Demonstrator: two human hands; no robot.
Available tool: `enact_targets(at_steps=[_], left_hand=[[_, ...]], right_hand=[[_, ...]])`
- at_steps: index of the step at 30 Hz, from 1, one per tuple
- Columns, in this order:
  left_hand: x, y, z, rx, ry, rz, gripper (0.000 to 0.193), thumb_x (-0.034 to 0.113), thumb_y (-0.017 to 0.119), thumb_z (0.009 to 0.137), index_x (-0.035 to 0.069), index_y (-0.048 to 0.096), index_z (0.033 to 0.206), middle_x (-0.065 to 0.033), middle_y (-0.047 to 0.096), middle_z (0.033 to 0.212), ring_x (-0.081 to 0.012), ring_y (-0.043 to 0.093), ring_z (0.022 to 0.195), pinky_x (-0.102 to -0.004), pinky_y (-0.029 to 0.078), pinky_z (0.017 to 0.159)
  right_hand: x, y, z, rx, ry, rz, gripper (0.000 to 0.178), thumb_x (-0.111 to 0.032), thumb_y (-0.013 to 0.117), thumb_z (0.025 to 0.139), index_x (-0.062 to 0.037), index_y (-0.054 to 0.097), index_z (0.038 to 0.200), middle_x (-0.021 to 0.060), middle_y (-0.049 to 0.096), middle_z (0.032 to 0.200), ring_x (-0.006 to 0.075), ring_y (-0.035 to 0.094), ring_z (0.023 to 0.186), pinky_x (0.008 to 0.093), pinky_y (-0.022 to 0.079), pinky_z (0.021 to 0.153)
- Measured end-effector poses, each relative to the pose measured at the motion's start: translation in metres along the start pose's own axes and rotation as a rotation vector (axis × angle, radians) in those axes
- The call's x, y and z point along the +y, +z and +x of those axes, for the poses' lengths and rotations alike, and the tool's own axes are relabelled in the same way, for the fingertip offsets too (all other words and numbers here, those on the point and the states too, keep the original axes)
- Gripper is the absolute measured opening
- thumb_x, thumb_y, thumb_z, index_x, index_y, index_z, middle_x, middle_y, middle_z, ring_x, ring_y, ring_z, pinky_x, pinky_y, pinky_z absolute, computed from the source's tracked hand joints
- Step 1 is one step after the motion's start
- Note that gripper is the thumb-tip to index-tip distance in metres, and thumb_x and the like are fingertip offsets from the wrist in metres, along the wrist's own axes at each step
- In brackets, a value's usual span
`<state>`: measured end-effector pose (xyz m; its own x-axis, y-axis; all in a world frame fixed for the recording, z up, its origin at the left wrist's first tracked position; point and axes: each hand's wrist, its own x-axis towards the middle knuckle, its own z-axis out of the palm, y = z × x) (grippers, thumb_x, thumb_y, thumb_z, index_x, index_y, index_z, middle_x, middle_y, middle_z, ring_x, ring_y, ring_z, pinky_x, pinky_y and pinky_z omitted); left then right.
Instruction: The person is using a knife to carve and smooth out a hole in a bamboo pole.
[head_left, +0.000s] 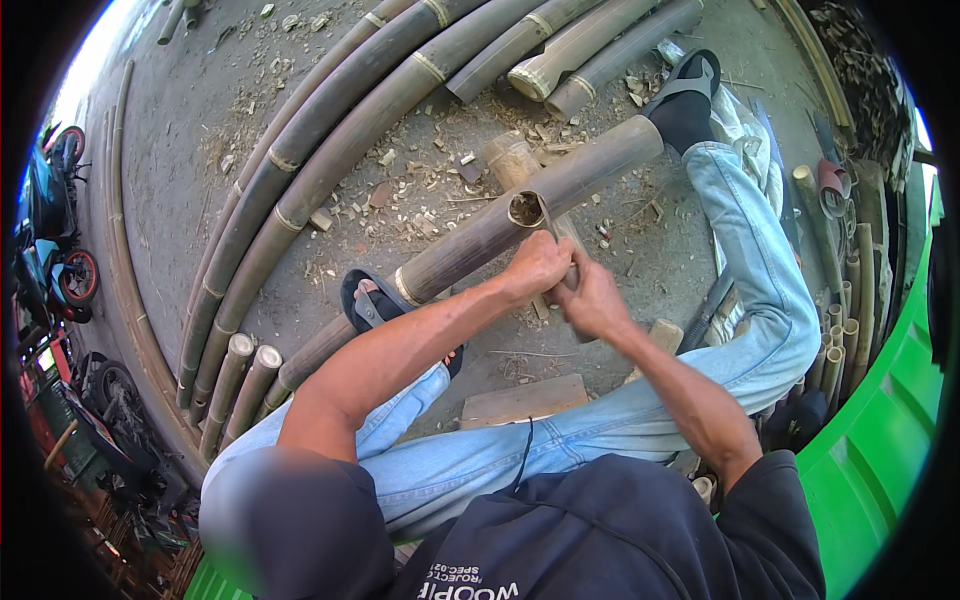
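Observation:
A thick brown bamboo pole (455,263) lies slantwise in front of me, with a hole (526,209) cut into its upper side. Close beside that hole, my left hand (541,266) is closed in a fist around part of a bladed tool (566,230). My right hand (598,298) is wrapped round the same tool, just right of the left one. Its exact kind is hidden by my fingers. Under the pole sits a short bamboo block (511,157). My left sandalled foot (372,302) is against the pole, and my right foot (686,112) is by its far end.
Long bamboo poles (305,190) curve across the left and far side. Wood chips (400,205) litter the ground. Cut bamboo pieces (838,340) stand at the right, near a green ribbed panel (880,430). Motorbikes (60,260) are parked at the far left. A flat board (525,401) lies near my legs.

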<state>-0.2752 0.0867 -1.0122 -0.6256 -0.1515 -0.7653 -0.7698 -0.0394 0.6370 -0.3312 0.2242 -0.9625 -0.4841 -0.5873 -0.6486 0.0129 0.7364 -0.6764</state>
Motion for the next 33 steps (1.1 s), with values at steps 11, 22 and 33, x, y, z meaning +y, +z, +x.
enact_targets(at_steps=[11,22,33], left_hand=[[0.099,-0.123,-0.161,-0.528,0.018,1.05,0.051,0.037,0.062,0.101,-0.013,0.065,0.112,-0.031,0.071,0.084,-0.0435,0.074,0.085,-0.052,0.059,0.079],[0.148,-0.174,-0.273,0.177,0.059,1.237,0.044,0.028,0.063,0.101,-0.008,0.063,0.127,-0.0326,0.072,0.109,-0.0439,0.071,0.108,-0.0492,0.054,0.097],[0.021,-0.317,-0.24,0.33,-0.009,0.995,0.049,0.032,0.067,0.1,-0.006,0.064,0.129,-0.0177,0.073,0.104,-0.0214,0.072,0.094,-0.038,0.058,0.079]], right_hand=[[-0.024,-0.076,-0.057,0.144,-0.476,-0.391,0.048,-0.018,0.074,0.086,0.0,0.057,0.127,0.0232,0.067,0.105,0.0424,0.069,0.092,0.0478,0.056,0.082],[-0.021,-0.042,-0.111,0.641,-0.766,-0.205,0.047,-0.011,0.082,0.077,-0.0064,0.06,0.118,0.0131,0.062,0.106,0.0336,0.069,0.087,0.0431,0.057,0.074],[-0.012,-0.035,-0.109,0.622,-0.846,-0.038,0.05,-0.013,0.081,0.081,-0.0023,0.059,0.125,0.0165,0.064,0.107,0.0331,0.069,0.089,0.0417,0.057,0.076]])
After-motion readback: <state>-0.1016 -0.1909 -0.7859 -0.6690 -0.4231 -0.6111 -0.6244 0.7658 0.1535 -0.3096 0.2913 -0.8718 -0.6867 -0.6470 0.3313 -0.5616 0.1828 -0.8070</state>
